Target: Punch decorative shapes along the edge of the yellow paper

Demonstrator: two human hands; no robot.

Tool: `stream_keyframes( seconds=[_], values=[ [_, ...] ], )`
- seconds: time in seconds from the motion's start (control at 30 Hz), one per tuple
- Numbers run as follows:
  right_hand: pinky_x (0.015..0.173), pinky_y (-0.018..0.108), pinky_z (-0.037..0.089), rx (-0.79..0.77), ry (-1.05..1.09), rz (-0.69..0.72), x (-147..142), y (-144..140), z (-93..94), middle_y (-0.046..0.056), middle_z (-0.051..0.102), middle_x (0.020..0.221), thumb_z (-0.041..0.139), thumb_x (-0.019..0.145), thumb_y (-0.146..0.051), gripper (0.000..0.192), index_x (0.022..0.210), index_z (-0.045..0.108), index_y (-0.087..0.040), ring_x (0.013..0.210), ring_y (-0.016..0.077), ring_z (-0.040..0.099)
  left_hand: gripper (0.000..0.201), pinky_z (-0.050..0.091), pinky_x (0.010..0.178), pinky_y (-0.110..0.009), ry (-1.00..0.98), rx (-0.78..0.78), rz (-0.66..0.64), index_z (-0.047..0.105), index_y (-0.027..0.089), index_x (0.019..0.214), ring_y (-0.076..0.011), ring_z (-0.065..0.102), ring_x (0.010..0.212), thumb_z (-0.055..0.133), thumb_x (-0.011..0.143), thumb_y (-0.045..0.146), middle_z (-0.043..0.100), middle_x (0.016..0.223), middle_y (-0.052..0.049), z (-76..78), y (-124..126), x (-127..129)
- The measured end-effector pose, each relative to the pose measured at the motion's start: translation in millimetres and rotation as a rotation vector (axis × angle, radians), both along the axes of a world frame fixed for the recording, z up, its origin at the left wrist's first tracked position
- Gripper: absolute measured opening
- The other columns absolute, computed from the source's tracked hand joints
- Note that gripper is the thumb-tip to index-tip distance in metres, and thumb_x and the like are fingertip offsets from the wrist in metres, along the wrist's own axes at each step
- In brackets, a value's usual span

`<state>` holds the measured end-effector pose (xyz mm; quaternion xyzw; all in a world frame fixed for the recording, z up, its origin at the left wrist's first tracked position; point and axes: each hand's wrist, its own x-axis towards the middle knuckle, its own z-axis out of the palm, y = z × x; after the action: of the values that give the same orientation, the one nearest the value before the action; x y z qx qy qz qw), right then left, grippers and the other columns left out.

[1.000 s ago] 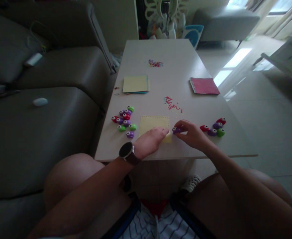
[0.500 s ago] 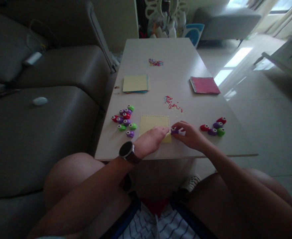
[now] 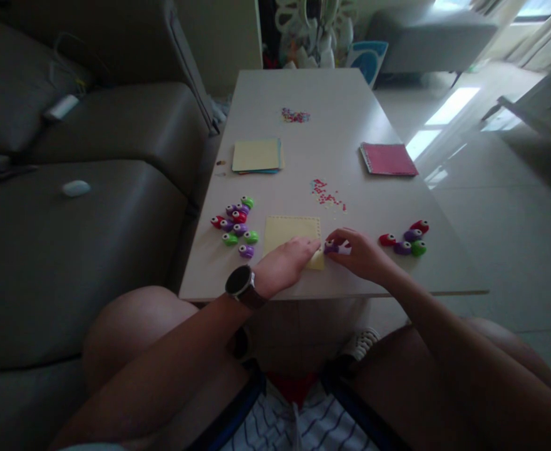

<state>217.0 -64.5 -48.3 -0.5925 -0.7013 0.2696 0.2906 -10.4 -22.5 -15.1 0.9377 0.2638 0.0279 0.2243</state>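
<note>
And here at the near edge of the bench (image 3: 275,194), the right hand (image 3: 360,254) has its thumb and fingers clamped on a one-eyed purple punch (image 3: 330,247), right beside the right edge of the yellow sheet (image 3: 287,228). Is paper in its slot? Can't tell from here! Over the sheet lies the left hand (image 3: 288,260), palm down, fingers together; whether the tips pinch the paper, I can't say. Small holes run along the sheet's far border. Just beyond sits a scatter of red and pale paper bits (image 3: 321,194). Over by the left edge, a crowd of red, purple and green punches (image 3: 238,217); towards the near-right corner, five more punches (image 3: 403,248). Further up, a paper stack (image 3: 257,155) near the left edge, a pinkish-red notebook (image 3: 389,160) at the right edge, and multicoloured bits (image 3: 295,116) towards the far edge!
</note>
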Motion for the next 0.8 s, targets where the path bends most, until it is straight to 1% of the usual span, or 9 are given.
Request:
stream_keyframes(
  seconds=[0.1,0.23,0.5,0.63,0.8],
  values=[
    [0.073,0.033,0.049,-0.013,-0.035,-0.016,1.1,-0.8,3.7,0.005,0.069,0.090,0.071,0.079,-0.018,0.017,0.096,0.068,-0.020,0.081,0.0200,0.063,0.044,0.048,0.108,-0.038,0.018,0.009,0.005,0.050,0.013,0.133,-0.0237,0.059,0.122,0.044,0.092,-0.002,0.063,0.128,-0.012,0.6,-0.2,-0.1],
    [0.074,0.033,0.049,-0.037,-0.031,-0.013,-2.0,-2.2,4.9,0.004,0.069,0.089,0.074,0.079,-0.018,0.018,0.095,0.068,-0.020,0.080,0.0195,0.062,0.045,0.048,0.108,-0.038,0.008,0.013,-0.006,0.050,0.014,0.133,-0.0229,0.059,0.122,0.046,0.091,-0.002,0.063,0.129,-0.012,-0.1,0.6,-0.3],
    [0.074,0.032,0.047,-0.021,-0.067,-0.007,-0.3,-0.9,5.2,0.004,0.068,0.089,0.074,0.076,-0.012,0.020,0.093,0.067,-0.020,0.081,0.0191,0.062,0.048,0.046,0.110,-0.037,0.010,0.008,-0.002,0.050,0.014,0.134,-0.0228,0.058,0.124,0.046,0.089,-0.003,0.063,0.130,-0.012,-0.3,1.2,-1.1],
    [0.072,0.032,0.047,-0.027,-0.070,-0.019,0.3,-0.8,6.0,0.003,0.068,0.087,0.075,0.077,-0.016,0.018,0.092,0.067,-0.021,0.079,0.0191,0.062,0.051,0.046,0.111,-0.039,0.004,-0.004,-0.008,0.049,0.013,0.135,-0.0236,0.057,0.126,0.049,0.087,-0.004,0.062,0.131,-0.013,-2.4,1.9,-1.6],
    [0.074,0.032,0.047,-0.025,-0.053,-0.007,-2.0,-1.4,3.6,0.003,0.069,0.087,0.077,0.076,-0.017,0.020,0.093,0.067,-0.021,0.079,0.0188,0.062,0.050,0.045,0.113,-0.038,-0.027,-0.005,0.001,0.048,0.014,0.136,-0.0227,0.056,0.128,0.047,0.089,-0.003,0.061,0.135,-0.013,-4.3,1.3,-2.2]
  ],
)
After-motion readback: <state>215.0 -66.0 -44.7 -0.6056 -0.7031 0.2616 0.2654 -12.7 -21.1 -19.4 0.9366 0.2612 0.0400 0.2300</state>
